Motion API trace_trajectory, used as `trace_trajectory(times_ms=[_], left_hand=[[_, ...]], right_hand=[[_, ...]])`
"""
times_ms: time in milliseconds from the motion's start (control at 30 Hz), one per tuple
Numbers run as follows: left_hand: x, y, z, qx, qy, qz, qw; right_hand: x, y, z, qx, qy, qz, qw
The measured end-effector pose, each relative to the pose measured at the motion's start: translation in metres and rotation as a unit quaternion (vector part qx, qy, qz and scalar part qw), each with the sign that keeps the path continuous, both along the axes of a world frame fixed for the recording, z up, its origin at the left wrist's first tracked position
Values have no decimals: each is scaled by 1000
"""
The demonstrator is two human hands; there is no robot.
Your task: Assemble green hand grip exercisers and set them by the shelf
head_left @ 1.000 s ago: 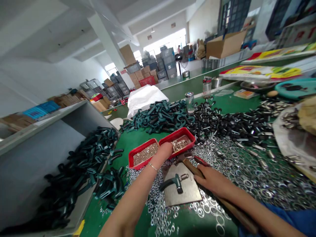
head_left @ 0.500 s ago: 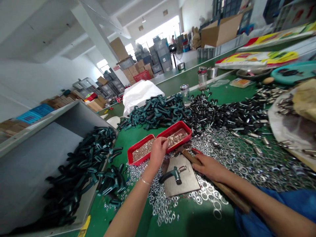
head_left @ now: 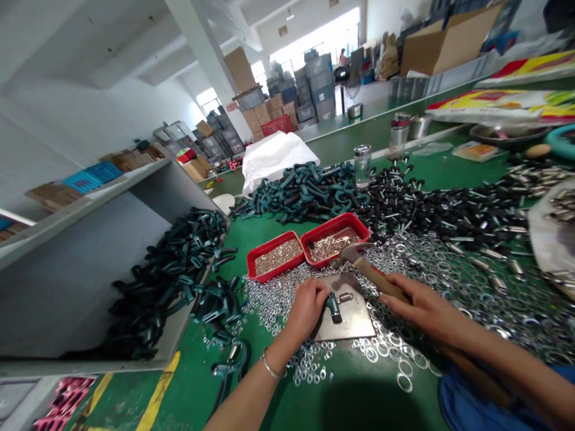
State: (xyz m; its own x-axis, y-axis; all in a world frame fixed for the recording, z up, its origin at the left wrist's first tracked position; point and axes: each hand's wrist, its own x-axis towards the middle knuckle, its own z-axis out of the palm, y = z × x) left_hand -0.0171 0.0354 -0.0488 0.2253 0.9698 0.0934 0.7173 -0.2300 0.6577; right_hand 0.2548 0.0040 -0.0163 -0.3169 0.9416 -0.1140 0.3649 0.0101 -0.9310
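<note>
On a flat metal plate [head_left: 359,323] lies a dark teal tool part [head_left: 333,308], with a small coiled spring [head_left: 345,297] beside its end. My left hand [head_left: 308,308] is over the part's left side, fingers pinched together; whatever is between the fingertips is hidden. My right hand [head_left: 415,299] is wrapped around the wooden handle of a hammer [head_left: 375,275]. The hammer's head rests near the front of a red tray of small metal pins [head_left: 335,242]. Beside that tray is another red tray holding tiny metal pieces [head_left: 278,256].
Loose metal rings [head_left: 449,281] surround the plate. Behind the trays are piles of teal parts [head_left: 305,188] and black-headed screws [head_left: 422,206], plus a glass jar [head_left: 362,166]. On the left, a grey bin [head_left: 179,326] holds more teal parts; another teal tool [head_left: 231,365] lies near my left forearm.
My left hand has come from the tray of pins back to the teal part on the plate. The hammer stays in my right hand, its head lifted slightly toward the tray. The view has shifted.
</note>
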Motion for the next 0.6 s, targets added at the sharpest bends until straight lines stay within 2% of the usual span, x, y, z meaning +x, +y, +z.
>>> trace_trajectory(times_ms=[67, 133, 233, 333, 400, 467, 600], left_hand=[[2, -1, -5, 6, 9, 4, 1000], [3, -1, -7, 19, 18, 10, 1000], [6, -2, -8, 61, 65, -5, 996], [5, -3, -5, 116, 143, -91, 979], [2, -6, -1, 131, 164, -136, 968], [-2, -12, 3, 119, 146, -128, 974], [-12, -27, 6, 38, 87, -107, 990]], right_hand=[[7, -9, 2, -66, 9, 3, 998], [14, -15, 0, -87, -11, 8, 996], [21, -21, -7, -11, -79, 20, 997], [21, -24, -10, 52, -134, 45, 989], [17, -26, -4, 86, -152, 53, 983], [12, -31, 6, 139, -153, 61, 977], [2, -37, 19, 268, -148, 57, 950]])
